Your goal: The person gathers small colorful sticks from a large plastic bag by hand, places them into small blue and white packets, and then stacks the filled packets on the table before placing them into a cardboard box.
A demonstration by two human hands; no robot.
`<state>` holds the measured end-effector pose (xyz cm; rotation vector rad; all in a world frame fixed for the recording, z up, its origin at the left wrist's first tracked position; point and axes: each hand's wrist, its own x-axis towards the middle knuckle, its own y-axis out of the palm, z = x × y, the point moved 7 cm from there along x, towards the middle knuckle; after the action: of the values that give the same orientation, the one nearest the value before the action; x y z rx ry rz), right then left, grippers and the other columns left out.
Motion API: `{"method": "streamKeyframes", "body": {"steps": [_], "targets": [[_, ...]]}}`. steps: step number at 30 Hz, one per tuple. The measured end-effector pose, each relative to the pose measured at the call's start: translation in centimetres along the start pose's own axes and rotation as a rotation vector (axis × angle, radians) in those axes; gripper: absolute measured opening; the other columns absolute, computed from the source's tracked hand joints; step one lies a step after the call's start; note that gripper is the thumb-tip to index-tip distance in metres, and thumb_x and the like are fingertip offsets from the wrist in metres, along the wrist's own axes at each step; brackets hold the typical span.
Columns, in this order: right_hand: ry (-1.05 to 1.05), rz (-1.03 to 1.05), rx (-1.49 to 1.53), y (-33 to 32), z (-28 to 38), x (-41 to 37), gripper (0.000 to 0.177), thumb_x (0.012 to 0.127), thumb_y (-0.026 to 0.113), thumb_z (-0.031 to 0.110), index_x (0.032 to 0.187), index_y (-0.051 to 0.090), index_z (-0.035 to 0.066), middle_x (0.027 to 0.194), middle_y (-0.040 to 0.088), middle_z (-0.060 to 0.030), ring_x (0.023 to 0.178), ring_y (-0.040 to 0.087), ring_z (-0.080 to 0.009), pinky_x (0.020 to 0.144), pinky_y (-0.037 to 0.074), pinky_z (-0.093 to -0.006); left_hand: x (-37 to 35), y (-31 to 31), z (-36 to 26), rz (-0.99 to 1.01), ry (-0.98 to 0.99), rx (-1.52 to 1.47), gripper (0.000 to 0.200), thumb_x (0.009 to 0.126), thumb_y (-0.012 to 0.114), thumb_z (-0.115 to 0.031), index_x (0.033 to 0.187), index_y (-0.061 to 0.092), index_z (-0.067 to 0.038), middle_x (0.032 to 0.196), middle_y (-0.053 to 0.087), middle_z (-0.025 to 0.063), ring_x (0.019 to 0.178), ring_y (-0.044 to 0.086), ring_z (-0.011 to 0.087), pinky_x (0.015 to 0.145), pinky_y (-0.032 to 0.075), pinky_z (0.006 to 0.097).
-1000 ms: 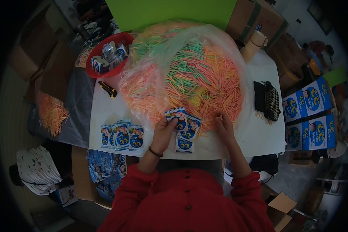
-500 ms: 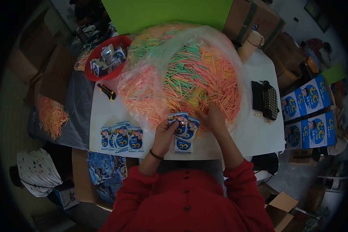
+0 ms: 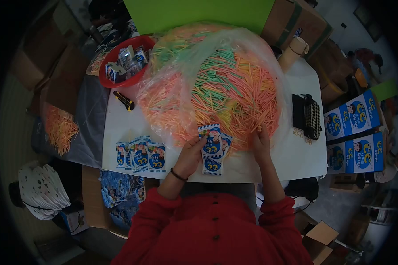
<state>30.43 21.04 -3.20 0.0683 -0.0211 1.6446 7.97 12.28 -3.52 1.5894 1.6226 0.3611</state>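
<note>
My left hand (image 3: 189,158) is closed on the edge of a blue and white printed packet (image 3: 211,140), held upright at the front of the pile. Two similar packets lie close by it, one packet (image 3: 226,143) partly behind it and another packet (image 3: 212,166) below on the table. At the front right of a large heap of thin pink, orange, yellow and green sticks (image 3: 234,84), my right hand (image 3: 260,145) has its fingers curled in at the sticks. Whatever its fingertips hold is too small to make out. Clear plastic bag film (image 3: 177,84) surrounds the heap.
On the white table (image 3: 287,163) are more packets (image 3: 140,154), a yellow-black box cutter (image 3: 124,100), a red basin (image 3: 124,82) of small packs, a beige bottle (image 3: 292,52) and a checked pouch (image 3: 313,118). Printed boxes (image 3: 356,152) stand right; an open carton (image 3: 95,198) sits below left.
My right hand has moved right, from beside the packets to the right front of the stick heap. My left hand still holds the packet. The view has shifted slightly.
</note>
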Motion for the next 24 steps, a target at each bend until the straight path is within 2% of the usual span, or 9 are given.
{"method": "streamKeyframes", "body": {"steps": [4,6,9,13,16,19,21,22,24], "targets": [[-0.222,0.046,-0.375,-0.3,0.2,-0.4,0.024,0.099,0.050,0.012,0.121,0.054,0.003,0.110,0.060,-0.0046,0.106,0.053,-0.0110,0.090,0.043,-0.0258,0.6,-0.5,0.6,-0.007,0.029,0.046,0.026,0.099,0.052,-0.018,0.116,0.060,0.000,0.109,0.067,0.0075,0.099,0.065,0.0150,0.088,0.051,0.0300],[0.084,-0.068,0.130,-1.2,-0.9,0.0,0.027,0.098,0.051,0.013,0.124,0.054,0.003,0.110,0.061,-0.0035,0.105,0.054,-0.0098,0.090,0.043,-0.0248,0.7,-0.7,0.9,0.006,0.052,0.071,0.026,0.098,0.053,-0.017,0.116,0.061,0.000,0.106,0.068,0.0069,0.095,0.065,0.0131,0.084,0.052,0.0279],[0.238,-0.144,0.202,-1.5,0.1,0.1,0.024,0.099,0.048,0.011,0.119,0.057,0.003,0.114,0.062,-0.0048,0.102,0.056,-0.0098,0.088,0.045,-0.0244,0.7,-0.5,0.8,0.012,0.088,0.131,0.024,0.097,0.056,-0.015,0.113,0.064,0.001,0.102,0.069,0.0065,0.090,0.065,0.0112,0.080,0.053,0.0253],[0.223,-0.117,0.414,-1.3,0.7,0.2,0.022,0.100,0.048,0.014,0.116,0.058,0.003,0.114,0.062,-0.0052,0.101,0.058,-0.0117,0.089,0.045,-0.0256,0.5,0.3,0.5,0.011,0.105,0.152,0.018,0.094,0.060,-0.011,0.106,0.067,0.001,0.097,0.070,0.0058,0.087,0.065,0.0105,0.078,0.053,0.0241],[0.148,-0.077,0.199,-1.5,1.5,0.0,0.019,0.099,0.051,0.017,0.111,0.057,0.004,0.110,0.064,-0.0061,0.100,0.058,-0.0114,0.086,0.043,-0.0239,0.0,1.9,0.1,0.011,0.065,0.020,0.016,0.091,0.063,-0.008,0.102,0.069,0.001,0.094,0.071,0.0054,0.084,0.065,0.0100,0.077,0.053,0.0237],[0.143,-0.047,0.230,-0.6,3.1,-0.4,0.019,0.101,0.047,0.019,0.108,0.057,0.005,0.108,0.064,-0.0095,0.103,0.059,-0.0141,0.093,0.043,-0.0278,0.2,1.3,0.2,0.037,0.159,0.143,0.015,0.090,0.063,-0.006,0.101,0.069,0.001,0.093,0.071,0.0053,0.084,0.065,0.0094,0.076,0.052,0.0233],[0.120,0.044,0.532,1.3,5.1,-1.0,0.019,0.102,0.042,0.020,0.101,0.055,0.006,0.109,0.064,-0.0120,0.107,0.058,-0.0165,0.098,0.042,-0.0313,0.4,0.7,0.4,0.052,0.186,0.240,0.015,0.089,0.064,-0.004,0.102,0.070,0.001,0.093,0.071,0.0054,0.084,0.065,0.0091,0.076,0.052,0.0230],[0.121,0.045,0.532,2.1,6.3,-1.4,0.019,0.102,0.042,0.020,0.101,0.055,0.006,0.109,0.064,-0.0120,0.107,0.058,-0.0165,0.098,0.042,-0.0313,0.4,0.8,0.3,0.070,0.208,0.335,0.015,0.088,0.064,-0.003,0.102,0.070,0.001,0.094,0.071,0.0055,0.084,0.065,0.0088,0.076,0.052,0.0226],[0.085,0.136,0.578,4.4,8.9,-2.3,0.021,0.103,0.038,0.020,0.096,0.053,0.007,0.108,0.064,-0.0131,0.110,0.057,-0.0186,0.104,0.038,-0.0386,0.5,0.9,0.3,0.069,0.211,0.379,0.017,0.088,0.064,-0.002,0.104,0.070,0.001,0.094,0.071,0.0052,0.084,0.064,0.0082,0.076,0.051,0.0222]]}}
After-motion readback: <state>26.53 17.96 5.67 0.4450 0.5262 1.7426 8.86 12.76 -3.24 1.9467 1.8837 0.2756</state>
